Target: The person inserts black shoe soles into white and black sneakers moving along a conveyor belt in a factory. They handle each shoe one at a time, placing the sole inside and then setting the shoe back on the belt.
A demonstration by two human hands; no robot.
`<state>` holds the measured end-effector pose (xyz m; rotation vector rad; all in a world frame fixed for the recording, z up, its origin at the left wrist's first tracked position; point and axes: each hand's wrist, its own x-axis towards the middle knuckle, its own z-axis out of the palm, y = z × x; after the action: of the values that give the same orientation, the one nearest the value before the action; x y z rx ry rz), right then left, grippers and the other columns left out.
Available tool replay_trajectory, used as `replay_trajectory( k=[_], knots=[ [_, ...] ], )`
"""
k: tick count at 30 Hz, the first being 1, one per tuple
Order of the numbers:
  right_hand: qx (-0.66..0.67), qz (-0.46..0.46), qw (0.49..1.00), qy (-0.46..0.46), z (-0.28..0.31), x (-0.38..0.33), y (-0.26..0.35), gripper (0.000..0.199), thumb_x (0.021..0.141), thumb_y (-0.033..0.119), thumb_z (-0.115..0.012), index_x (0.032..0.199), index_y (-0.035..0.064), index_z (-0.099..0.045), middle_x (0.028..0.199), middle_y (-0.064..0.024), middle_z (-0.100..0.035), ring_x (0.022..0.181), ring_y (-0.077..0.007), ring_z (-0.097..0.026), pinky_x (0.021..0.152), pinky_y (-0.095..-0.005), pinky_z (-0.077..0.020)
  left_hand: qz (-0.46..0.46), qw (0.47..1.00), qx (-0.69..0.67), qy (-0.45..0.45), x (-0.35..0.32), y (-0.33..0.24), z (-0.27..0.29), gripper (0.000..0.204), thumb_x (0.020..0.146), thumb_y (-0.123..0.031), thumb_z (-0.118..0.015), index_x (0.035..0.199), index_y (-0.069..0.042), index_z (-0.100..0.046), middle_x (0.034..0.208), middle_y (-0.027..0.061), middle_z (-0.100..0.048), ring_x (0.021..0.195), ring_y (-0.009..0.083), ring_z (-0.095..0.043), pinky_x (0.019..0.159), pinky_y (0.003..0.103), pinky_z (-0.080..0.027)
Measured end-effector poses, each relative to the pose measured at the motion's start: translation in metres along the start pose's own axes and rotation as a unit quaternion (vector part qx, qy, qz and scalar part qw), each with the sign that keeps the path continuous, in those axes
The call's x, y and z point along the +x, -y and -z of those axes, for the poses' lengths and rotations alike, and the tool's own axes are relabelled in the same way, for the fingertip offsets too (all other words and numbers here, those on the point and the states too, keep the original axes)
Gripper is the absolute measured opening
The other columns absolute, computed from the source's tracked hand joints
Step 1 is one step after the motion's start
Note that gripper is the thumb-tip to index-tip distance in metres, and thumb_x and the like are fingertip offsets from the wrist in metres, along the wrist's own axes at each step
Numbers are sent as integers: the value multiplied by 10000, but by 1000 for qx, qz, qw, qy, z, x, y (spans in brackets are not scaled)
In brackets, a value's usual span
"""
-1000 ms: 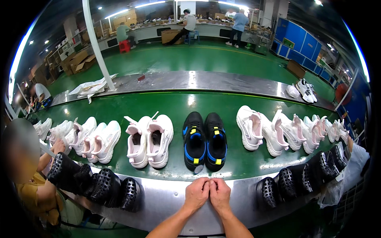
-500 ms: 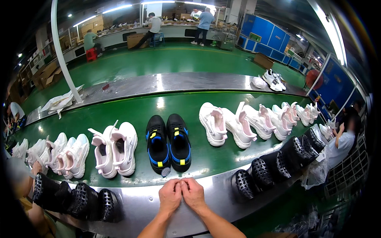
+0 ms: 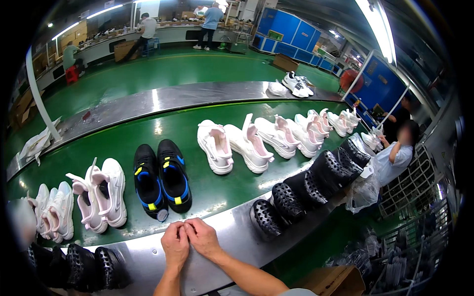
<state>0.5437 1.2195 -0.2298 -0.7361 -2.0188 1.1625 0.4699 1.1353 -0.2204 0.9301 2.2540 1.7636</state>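
My left hand (image 3: 175, 245) and my right hand (image 3: 203, 239) meet above the metal edge of the bench, fingertips pressed together. Both are closed, and whatever is between the fingers, if anything, is hidden. Just beyond them a pair of black sneakers (image 3: 174, 182) with blue and yellow trim stands on the green belt (image 3: 197, 195), heels toward me. A small grey round piece (image 3: 162, 214) sits at the heel of the left one. Pairs of white-and-pink sneakers (image 3: 215, 148) stand to the right, and another white pair (image 3: 112, 192) to the left.
Black perforated shoe-shaped forms (image 3: 286, 201) line the metal edge at right, more forms (image 3: 81, 266) at lower left. A seated person (image 3: 395, 158) works at far right beside a wire rack (image 3: 410, 182). A cardboard box (image 3: 331, 282) is at the bottom. White shoes (image 3: 296, 85) rest on the far ledge.
My view has turned right, so the scene sits further left, with a cardboard box and more racks showing at lower right. My hands keep the same closed pose.
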Motion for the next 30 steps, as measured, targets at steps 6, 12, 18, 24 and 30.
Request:
replay_trajectory(
  k=[6,12,18,24,30],
  knots=[
    [-17,16,1000,-4,1,-1,-6,151,979,155,-649,1062,33,-683,966,-163,-702,850,-358,-695,741,-401,-558,10,1000,-5,8,-2,10,-5,89,955,-68,-641,1001,-3,-682,874,182,-710,778,317,-691,745,389,-540],
    [-13,13,1000,2,3,0,-8,153,980,157,-644,1064,33,-676,961,-157,-698,848,-356,-692,738,-396,-555,7,1000,-4,10,-1,9,-8,91,963,-60,-630,1005,4,-678,871,173,-708,765,279,-682,737,366,-535],
    [-12,16,1000,0,7,1,-9,147,984,155,-632,1063,36,-668,966,-154,-690,850,-357,-689,738,-396,-555,-23,1000,9,8,0,4,-11,104,973,-55,-621,1018,21,-675,862,171,-703,736,253,-674,712,355,-534],
    [-8,15,1000,0,12,2,-10,141,982,152,-630,1052,36,-663,966,-155,-686,852,-361,-685,736,-398,-554,-12,1000,4,13,-1,3,-15,100,974,-48,-617,1015,23,-674,848,162,-702,721,235,-668,696,345,-530],
    [-6,10,1000,5,15,3,-10,142,980,150,-628,1055,34,-660,973,-154,-690,855,-365,-684,741,-403,-555,0,1000,2,16,-1,1,-18,95,977,-46,-616,1010,23,-671,836,156,-698,712,229,-661,695,339,-528]
  ],
)
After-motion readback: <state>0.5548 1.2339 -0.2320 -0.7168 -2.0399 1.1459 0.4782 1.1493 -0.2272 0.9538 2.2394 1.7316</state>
